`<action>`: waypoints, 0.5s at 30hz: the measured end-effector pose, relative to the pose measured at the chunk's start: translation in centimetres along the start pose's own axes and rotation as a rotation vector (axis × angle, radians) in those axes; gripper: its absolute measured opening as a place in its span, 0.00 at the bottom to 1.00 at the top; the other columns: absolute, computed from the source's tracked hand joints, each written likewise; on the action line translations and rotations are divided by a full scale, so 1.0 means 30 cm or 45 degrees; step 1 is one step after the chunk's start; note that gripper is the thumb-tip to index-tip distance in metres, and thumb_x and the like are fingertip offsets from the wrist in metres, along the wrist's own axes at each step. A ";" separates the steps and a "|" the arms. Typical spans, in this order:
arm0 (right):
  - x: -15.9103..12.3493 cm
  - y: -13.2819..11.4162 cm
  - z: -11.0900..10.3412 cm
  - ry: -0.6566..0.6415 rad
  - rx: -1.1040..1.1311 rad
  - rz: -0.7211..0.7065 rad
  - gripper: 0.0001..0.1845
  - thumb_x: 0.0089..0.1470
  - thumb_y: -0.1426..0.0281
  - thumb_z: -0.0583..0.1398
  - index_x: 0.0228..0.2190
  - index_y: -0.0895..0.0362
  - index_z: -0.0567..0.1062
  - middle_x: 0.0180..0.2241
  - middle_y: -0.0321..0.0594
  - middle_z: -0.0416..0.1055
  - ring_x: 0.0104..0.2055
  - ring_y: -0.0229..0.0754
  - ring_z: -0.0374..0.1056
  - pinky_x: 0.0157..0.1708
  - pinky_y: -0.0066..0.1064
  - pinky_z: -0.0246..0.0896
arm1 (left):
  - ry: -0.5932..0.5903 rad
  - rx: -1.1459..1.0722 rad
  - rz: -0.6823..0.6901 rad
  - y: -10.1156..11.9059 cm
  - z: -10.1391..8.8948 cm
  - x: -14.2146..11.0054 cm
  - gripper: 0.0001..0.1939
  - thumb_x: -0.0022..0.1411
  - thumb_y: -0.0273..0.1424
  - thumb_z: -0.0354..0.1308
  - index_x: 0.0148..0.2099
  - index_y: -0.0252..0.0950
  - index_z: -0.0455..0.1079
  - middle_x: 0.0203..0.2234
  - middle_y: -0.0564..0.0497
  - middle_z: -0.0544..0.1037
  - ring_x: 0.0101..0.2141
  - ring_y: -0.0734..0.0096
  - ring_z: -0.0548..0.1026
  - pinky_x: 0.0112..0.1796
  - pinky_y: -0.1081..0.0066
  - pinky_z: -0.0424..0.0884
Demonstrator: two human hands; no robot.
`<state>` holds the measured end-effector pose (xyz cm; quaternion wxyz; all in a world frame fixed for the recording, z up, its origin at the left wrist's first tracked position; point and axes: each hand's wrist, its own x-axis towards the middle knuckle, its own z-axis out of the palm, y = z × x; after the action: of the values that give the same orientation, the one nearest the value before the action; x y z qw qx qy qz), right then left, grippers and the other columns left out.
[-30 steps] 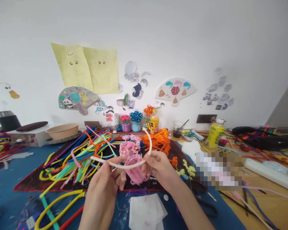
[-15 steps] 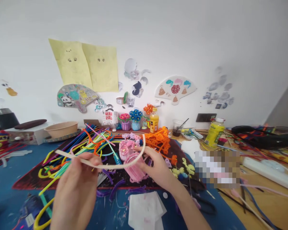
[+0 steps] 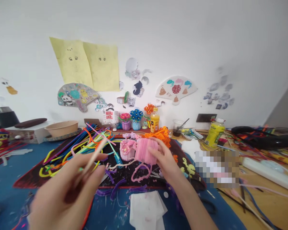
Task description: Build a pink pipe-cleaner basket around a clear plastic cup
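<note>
My left hand (image 3: 69, 188), low on the left, pinches a cream pipe cleaner (image 3: 96, 153) that points up and away; part of it is hidden by the fingers. My right hand (image 3: 166, 163) grips a small pink pot made of pipe cleaners (image 3: 145, 150), tilted on its side, with a pink loop (image 3: 141, 175) hanging below it. Just left of that pot stands another pink pot with a flower on top (image 3: 127, 149). A thin pale strand (image 3: 121, 165) runs across the dark mat beneath them.
Loose coloured pipe cleaners (image 3: 69, 150) cover the mat's left side, and an orange pipe-cleaner pile (image 3: 164, 134) lies behind my right hand. White paper (image 3: 147, 209) lies in front. Finished flower pots (image 3: 136, 119) and an orange drink bottle (image 3: 155, 119) stand along the wall.
The pink pot has been lifted and turned onto its side by my right hand. My left hand has drawn back toward me, and the cream pipe cleaner now points away instead of across.
</note>
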<state>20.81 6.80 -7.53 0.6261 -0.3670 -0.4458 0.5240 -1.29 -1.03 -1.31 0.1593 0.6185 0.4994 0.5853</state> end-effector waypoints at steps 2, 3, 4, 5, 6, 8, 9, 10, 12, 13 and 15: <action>-0.008 -0.019 -0.003 -0.057 0.178 0.082 0.26 0.49 0.56 0.67 0.47 0.53 0.71 0.45 0.40 0.75 0.44 0.43 0.73 0.39 0.30 0.68 | -0.162 0.265 0.231 -0.016 0.048 -0.002 0.16 0.55 0.46 0.64 0.45 0.48 0.74 0.29 0.57 0.76 0.19 0.78 0.66 0.20 0.78 0.62; -0.013 -0.024 0.000 -0.105 0.225 0.149 0.24 0.50 0.55 0.67 0.46 0.53 0.73 0.43 0.39 0.76 0.41 0.42 0.73 0.36 0.28 0.68 | -0.231 0.352 0.324 -0.027 0.074 -0.001 0.17 0.57 0.45 0.63 0.48 0.49 0.73 0.35 0.55 0.78 0.18 0.79 0.66 0.20 0.78 0.64; -0.019 -0.025 0.005 -0.152 0.262 0.235 0.23 0.51 0.54 0.66 0.45 0.53 0.74 0.41 0.38 0.77 0.39 0.41 0.73 0.33 0.27 0.67 | -0.284 0.404 0.392 -0.039 0.100 0.000 0.18 0.59 0.43 0.61 0.52 0.49 0.72 0.42 0.54 0.78 0.17 0.80 0.65 0.21 0.77 0.65; -0.024 -0.024 0.013 -0.188 0.304 0.333 0.23 0.52 0.53 0.66 0.44 0.53 0.75 0.39 0.37 0.78 0.36 0.40 0.74 0.30 0.26 0.67 | -0.320 0.443 0.426 -0.051 0.123 0.001 0.20 0.61 0.41 0.59 0.56 0.49 0.69 0.48 0.51 0.77 0.17 0.80 0.65 0.21 0.76 0.66; -0.029 -0.021 0.020 -0.214 0.335 0.423 0.22 0.53 0.52 0.65 0.43 0.54 0.76 0.36 0.37 0.79 0.33 0.39 0.73 0.28 0.25 0.66 | -0.336 0.473 0.431 -0.062 0.144 0.002 0.21 0.63 0.40 0.57 0.58 0.47 0.68 0.51 0.49 0.77 0.16 0.80 0.64 0.20 0.75 0.66; -0.036 -0.012 0.036 -0.269 0.349 0.539 0.22 0.58 0.52 0.61 0.43 0.56 0.76 0.32 0.38 0.79 0.29 0.39 0.73 0.26 0.26 0.67 | -0.350 0.492 0.389 -0.078 0.176 0.003 0.22 0.65 0.41 0.53 0.58 0.41 0.69 0.49 0.46 0.78 0.14 0.79 0.63 0.19 0.74 0.64; -0.037 -0.008 0.041 -0.308 0.339 0.564 0.23 0.61 0.52 0.57 0.44 0.58 0.76 0.30 0.39 0.79 0.26 0.39 0.73 0.25 0.27 0.67 | -0.343 0.480 0.345 -0.082 0.187 0.003 0.22 0.65 0.42 0.52 0.56 0.38 0.71 0.47 0.45 0.80 0.14 0.79 0.62 0.18 0.73 0.63; -0.038 -0.004 0.045 -0.352 0.315 0.577 0.24 0.64 0.52 0.53 0.44 0.60 0.76 0.27 0.40 0.78 0.22 0.38 0.72 0.24 0.27 0.67 | -0.341 0.458 0.291 -0.084 0.194 0.002 0.23 0.64 0.44 0.51 0.53 0.36 0.73 0.43 0.45 0.82 0.14 0.78 0.63 0.18 0.73 0.62; -0.038 0.003 0.044 -0.455 0.234 0.602 0.30 0.67 0.51 0.46 0.44 0.62 0.75 0.20 0.39 0.75 0.16 0.38 0.69 0.19 0.27 0.65 | -0.330 0.410 0.169 -0.083 0.198 0.001 0.24 0.63 0.47 0.51 0.49 0.35 0.76 0.33 0.47 0.82 0.15 0.75 0.66 0.18 0.73 0.62; -0.039 0.006 0.039 -0.509 0.192 0.614 0.34 0.66 0.49 0.44 0.44 0.63 0.75 0.17 0.38 0.73 0.14 0.38 0.69 0.18 0.26 0.64 | -0.328 0.394 0.111 -0.082 0.196 0.001 0.25 0.62 0.49 0.51 0.47 0.35 0.76 0.27 0.49 0.81 0.15 0.73 0.67 0.19 0.73 0.62; -0.042 0.009 0.023 -0.625 0.121 0.615 0.40 0.62 0.41 0.41 0.45 0.63 0.74 0.16 0.37 0.71 0.15 0.39 0.70 0.17 0.25 0.64 | -0.347 0.378 0.000 -0.081 0.186 0.001 0.25 0.61 0.51 0.52 0.45 0.36 0.76 0.18 0.54 0.76 0.15 0.71 0.68 0.19 0.73 0.63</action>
<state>19.99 5.61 -7.78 0.3745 -0.2952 -0.4585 0.7500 2.58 2.25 -4.66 0.1325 0.7087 0.5540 0.4163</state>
